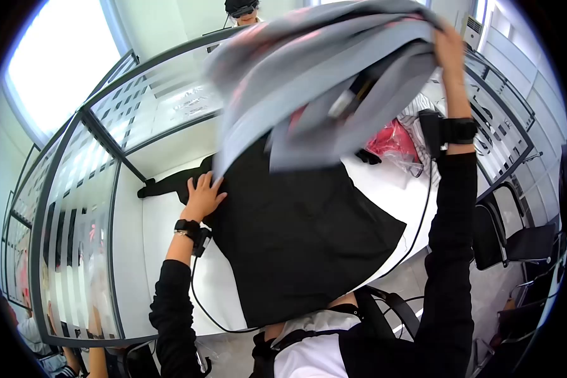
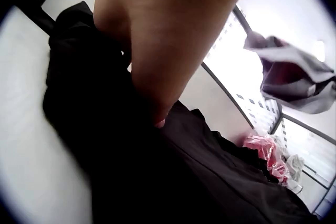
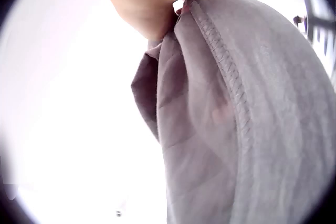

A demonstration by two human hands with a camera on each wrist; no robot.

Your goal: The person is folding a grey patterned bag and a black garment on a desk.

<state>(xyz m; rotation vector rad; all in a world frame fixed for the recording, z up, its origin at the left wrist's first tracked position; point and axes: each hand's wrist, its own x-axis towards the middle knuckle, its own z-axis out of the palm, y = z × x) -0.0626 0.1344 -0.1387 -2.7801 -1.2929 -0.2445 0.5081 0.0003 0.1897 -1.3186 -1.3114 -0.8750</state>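
Observation:
My raised right hand (image 1: 448,50) grips a grey garment (image 3: 273,92) with reddish-pink patches by its gathered edge. Blurred by motion, the grey cloth billows above the table, and a white label (image 1: 341,104) shows inside it. A black long-sleeved garment (image 1: 290,233) lies spread on the white table beneath, one sleeve stretched to the left. My left hand (image 1: 203,196) rests on this black garment near its left shoulder, fingers spread, beside the hanging corner of the grey cloth. From the left wrist, the fingertips are mostly hidden behind the hand.
A pink item in clear plastic (image 1: 394,143) and striped cloth (image 1: 425,107) lie at the table's right side. Grey-framed striped panels (image 1: 75,233) border the table. Beyond the far panel is another person (image 1: 244,14). A black chair (image 1: 516,236) stands at the right.

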